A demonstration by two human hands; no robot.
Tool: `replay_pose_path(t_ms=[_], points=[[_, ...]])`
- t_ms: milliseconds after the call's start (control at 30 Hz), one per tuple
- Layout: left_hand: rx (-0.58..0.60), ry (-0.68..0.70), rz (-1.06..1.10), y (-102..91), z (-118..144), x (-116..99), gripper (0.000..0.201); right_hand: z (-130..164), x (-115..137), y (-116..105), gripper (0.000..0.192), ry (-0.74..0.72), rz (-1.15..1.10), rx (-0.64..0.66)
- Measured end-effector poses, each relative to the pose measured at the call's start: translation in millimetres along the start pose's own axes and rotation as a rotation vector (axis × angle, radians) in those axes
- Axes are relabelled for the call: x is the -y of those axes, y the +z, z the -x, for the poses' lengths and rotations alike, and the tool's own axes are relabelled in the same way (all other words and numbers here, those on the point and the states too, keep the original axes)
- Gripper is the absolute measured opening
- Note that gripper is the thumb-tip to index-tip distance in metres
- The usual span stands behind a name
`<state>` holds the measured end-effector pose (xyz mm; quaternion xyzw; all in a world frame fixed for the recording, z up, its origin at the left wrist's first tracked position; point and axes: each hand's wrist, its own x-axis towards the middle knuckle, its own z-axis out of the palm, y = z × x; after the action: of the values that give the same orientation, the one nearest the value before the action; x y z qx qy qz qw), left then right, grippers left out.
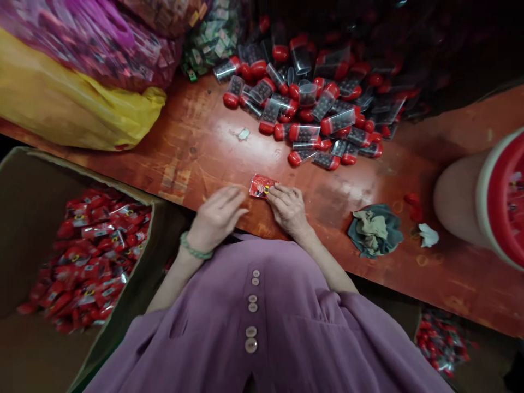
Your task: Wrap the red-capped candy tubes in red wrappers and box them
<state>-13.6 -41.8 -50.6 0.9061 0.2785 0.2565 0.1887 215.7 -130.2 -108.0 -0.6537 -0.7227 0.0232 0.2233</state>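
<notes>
A small flat red packet (261,186) with a yellow mark and printing lies at the table's near side. My right hand (289,210) is closed on its right end, fingers bent over it. Just left of the packet, apart from it, is my left hand (219,215), slightly blurred. Its fingers are stretched out with the thumb apart, and nothing shows in it. A green bead bracelet (195,248) circles the left wrist. Beyond my hands lies a heap of clear plastic tubes with red ends (305,131), dark dotted contents inside.
An open cardboard box (151,229) with many red packets (94,256) stands at left. Yellow (82,103) and purple (123,33) bags lie at the back left. Crumpled cloth (374,229), a white scrap (428,234) and a red-rimmed bucket (458,196) are at right.
</notes>
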Motion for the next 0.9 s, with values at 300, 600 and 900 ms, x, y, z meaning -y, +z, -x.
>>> replay_pose_path(t_ms=[300,600,900], points=[[0.165,0.281,0.271,75.0,-45.8,25.9,0.028,11.4,2.0,5.7,0.025,-0.03,0.041,-0.101],[0.14,0.216,0.347,85.8,-42.4,24.4,0.028,6.0,7.9,-5.5,0.027,-0.029,0.042,-0.092],[0.159,0.209,0.34,86.9,-42.3,27.2,0.028,5.6,9.0,-7.6,0.026,0.019,0.069,0.0]])
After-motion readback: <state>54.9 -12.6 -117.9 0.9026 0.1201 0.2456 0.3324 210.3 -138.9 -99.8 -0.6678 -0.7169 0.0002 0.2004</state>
